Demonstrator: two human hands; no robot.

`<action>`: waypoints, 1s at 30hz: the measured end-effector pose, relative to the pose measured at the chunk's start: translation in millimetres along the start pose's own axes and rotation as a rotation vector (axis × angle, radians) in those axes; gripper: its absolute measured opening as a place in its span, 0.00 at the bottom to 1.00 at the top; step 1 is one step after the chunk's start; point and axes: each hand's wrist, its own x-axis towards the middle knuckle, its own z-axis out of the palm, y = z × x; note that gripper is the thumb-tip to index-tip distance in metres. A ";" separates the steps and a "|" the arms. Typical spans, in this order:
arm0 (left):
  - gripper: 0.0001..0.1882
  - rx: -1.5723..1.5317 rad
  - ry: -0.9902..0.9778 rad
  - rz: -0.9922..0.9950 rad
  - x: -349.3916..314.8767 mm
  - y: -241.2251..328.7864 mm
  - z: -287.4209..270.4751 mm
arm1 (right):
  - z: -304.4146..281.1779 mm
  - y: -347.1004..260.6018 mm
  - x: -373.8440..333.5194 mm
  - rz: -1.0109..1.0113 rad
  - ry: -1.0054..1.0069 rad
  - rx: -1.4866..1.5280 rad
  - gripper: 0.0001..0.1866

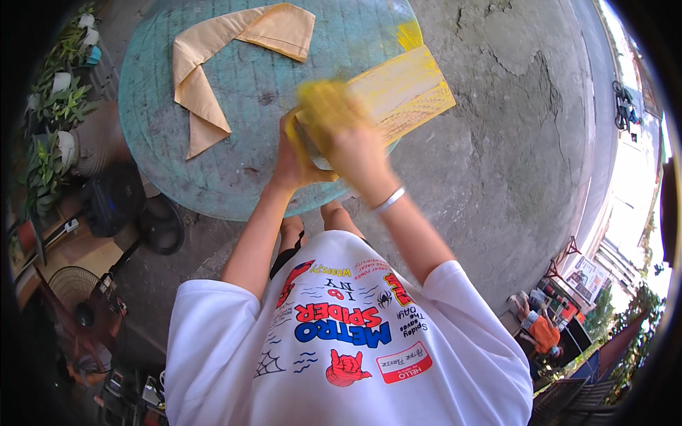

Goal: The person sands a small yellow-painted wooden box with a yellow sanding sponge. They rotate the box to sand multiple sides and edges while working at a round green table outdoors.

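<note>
A long wooden piece (408,92), streaked with yellow, lies slantwise across the right side of the round green-blue table (249,128). Around its near left end my left hand (297,160) is closed, the fingers partly hidden. Over the same end, my right hand (352,145) presses a yellow cloth-like wad (327,103) to the surface; both are smeared by motion, so the wad's exact kind is unclear. A folded beige cloth (206,64) rests bent in an arc at the table's left and far side. Yellow marks (410,35) show on the tabletop beyond the wooden piece.
Cracked concrete floor (504,156) surrounds the table. On the left stand potted plants (53,153), a black speaker-like box (114,199) and a fan (78,298). At the lower right, a person in an orange top (543,332) is near a rack. A motorcycle (624,106) is far right.
</note>
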 end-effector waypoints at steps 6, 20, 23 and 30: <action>0.67 0.117 0.111 0.147 8.8 20.4 -8.8 | -18.4 114.1 17.5 0.157 0.086 -0.300 0.27; 0.62 -0.326 0.051 -0.038 2.7 6.7 0.9 | 23.6 -8.1 -11.2 0.026 -0.082 -0.097 0.31; 0.58 -0.040 0.108 0.156 15.3 30.2 -9.1 | -3.2 27.6 -3.9 0.108 0.005 -0.125 0.24; 0.60 0.022 0.199 0.204 15.1 28.9 -3.8 | -21.2 17.4 -30.4 0.144 0.057 -0.398 0.30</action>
